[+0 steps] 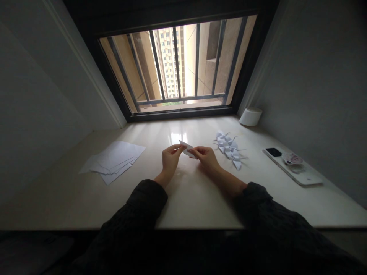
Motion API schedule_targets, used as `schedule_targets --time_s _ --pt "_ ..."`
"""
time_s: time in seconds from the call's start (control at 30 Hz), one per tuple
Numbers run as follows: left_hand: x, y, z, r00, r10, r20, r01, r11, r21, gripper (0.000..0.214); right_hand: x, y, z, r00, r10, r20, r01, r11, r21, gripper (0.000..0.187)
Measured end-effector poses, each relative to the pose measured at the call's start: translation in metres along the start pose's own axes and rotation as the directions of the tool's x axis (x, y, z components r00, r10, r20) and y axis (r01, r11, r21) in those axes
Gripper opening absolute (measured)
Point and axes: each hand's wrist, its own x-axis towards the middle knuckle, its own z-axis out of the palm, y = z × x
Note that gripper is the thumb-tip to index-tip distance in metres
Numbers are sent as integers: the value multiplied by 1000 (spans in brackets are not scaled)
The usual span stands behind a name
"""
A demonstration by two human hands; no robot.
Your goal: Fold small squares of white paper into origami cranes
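Observation:
A small folded piece of white paper (187,148) is held up between my two hands, over the middle of the pale sill. My left hand (171,157) pinches its left side with thumb and fingers. On its lower right side, my right hand (207,157) grips it the same way; the fingertips partly cover the paper. To the right lies a row of several folded white paper figures (228,147) with thin pointed ends. Loose sheets of white paper (117,158) rest in an uneven, fanned stack on the left.
A white phone (304,175) with a round decorated grip lies at the right. Near the window's right corner stands a white cylindrical object (250,117) against the wall. The barred window (177,65) closes off the back, and the sill's front edge (197,228) runs close to my body.

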Motion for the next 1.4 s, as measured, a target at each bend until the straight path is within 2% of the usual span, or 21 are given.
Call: schedule_targets --time_s 0.23,0.6,0.83,1.1,1.23,1.4 --pt "-3 4 1 997 -72 -12 72 996 -56 29 -3 -6 -1 1000 17 19 -17 1000 -16 39" --pt "-4 2 1 999 -53 -1 53 995 -84 30 -4 -9 0 1000 19 17 -18 999 -44 41" --pt "-3 11 1 995 34 90 -23 992 -121 29 -6 -11 -1 1000 -10 28 12 997 -70 42" --pt "-5 14 1 999 13 42 -9 996 -90 25 -7 -17 0 996 15 87 -15 1000 2 38" --pt "-6 13 2 999 -52 12 53 991 -120 26 -3 -14 -2 997 31 77 -30 999 -16 38" --pt "-6 14 3 991 -130 39 135 977 -165 29 -2 -13 -3 996 33 88 -33 999 -2 38"
